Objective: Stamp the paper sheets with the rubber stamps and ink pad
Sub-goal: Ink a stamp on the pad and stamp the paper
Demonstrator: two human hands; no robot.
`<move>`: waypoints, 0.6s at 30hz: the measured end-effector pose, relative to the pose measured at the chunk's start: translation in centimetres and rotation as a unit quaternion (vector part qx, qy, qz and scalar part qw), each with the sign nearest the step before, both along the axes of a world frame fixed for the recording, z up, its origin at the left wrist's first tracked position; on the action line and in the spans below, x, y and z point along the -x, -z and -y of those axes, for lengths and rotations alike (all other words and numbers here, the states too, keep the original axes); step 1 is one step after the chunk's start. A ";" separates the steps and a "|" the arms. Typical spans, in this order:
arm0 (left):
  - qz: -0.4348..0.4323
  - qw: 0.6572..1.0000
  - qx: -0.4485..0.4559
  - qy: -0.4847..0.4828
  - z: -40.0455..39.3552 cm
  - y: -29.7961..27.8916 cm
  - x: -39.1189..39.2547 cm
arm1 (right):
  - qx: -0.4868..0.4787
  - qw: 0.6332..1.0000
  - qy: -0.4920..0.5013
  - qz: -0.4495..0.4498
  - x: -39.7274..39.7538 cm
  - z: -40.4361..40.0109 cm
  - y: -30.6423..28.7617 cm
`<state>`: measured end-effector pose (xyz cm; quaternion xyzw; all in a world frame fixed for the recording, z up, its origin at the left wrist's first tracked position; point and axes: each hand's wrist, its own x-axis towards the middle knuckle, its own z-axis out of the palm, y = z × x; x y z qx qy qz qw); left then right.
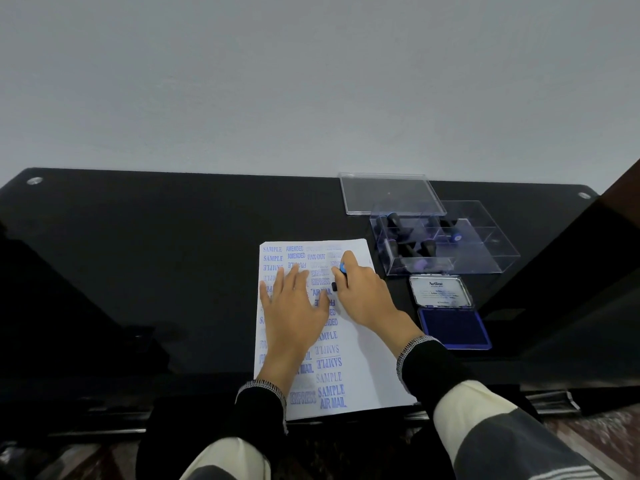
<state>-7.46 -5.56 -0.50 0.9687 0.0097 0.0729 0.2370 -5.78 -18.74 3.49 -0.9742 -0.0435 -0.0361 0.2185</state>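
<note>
White paper sheet (360, 341), crowded with blue stamped words. A black stamp (341, 271) capped bright blue. The ink pad (453, 329) glows deep blue beneath its white-labelled lid. Clear box (485, 237), black stamps inside. Glossy black surface (156, 254), pale grey wall (311, 81), black sleeves (433, 372) with speckled grey-white cuffs.

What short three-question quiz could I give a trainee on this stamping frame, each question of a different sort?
1. True or false: the ink pad lies open, on the right of the paper sheet.
2. Multiple choice: what does the right hand grip? A) the loose clear lid B) a rubber stamp C) nothing
3. Fill in: the left hand lies flat on the ____.

Key
1. True; its dark blue pad faces up beside the sheet.
2. B; the stamp stands on the sheet, while other stamps lie in the clear box.
3. Paper sheet; fingers spread over the blue imprints.
</note>
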 end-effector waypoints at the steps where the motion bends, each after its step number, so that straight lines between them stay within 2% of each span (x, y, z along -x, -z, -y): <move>1: 0.000 1.000 -0.002 0.000 0.0 0.0 0.0 | -0.010 1.000 -0.001 0.000 0.0 0.0 0.0; 6: 0.000 1.000 -0.001 0.001 0.0 0.0 0.0 | -0.073 0.997 0.000 -0.008 -0.2 0.1 0.4; 11: -0.001 1.000 0.000 0.003 0.0 0.0 -0.1 | -0.015 1.000 -0.013 0.011 0.0 0.1 0.4; 16: -0.003 1.000 0.000 0.002 -0.1 -0.1 0.0 | -0.066 0.998 -0.005 0.004 0.0 0.1 0.5; 18: -0.002 1.000 0.001 0.001 0.0 -0.1 0.0 | -0.053 0.999 -0.010 0.007 0.1 0.1 0.3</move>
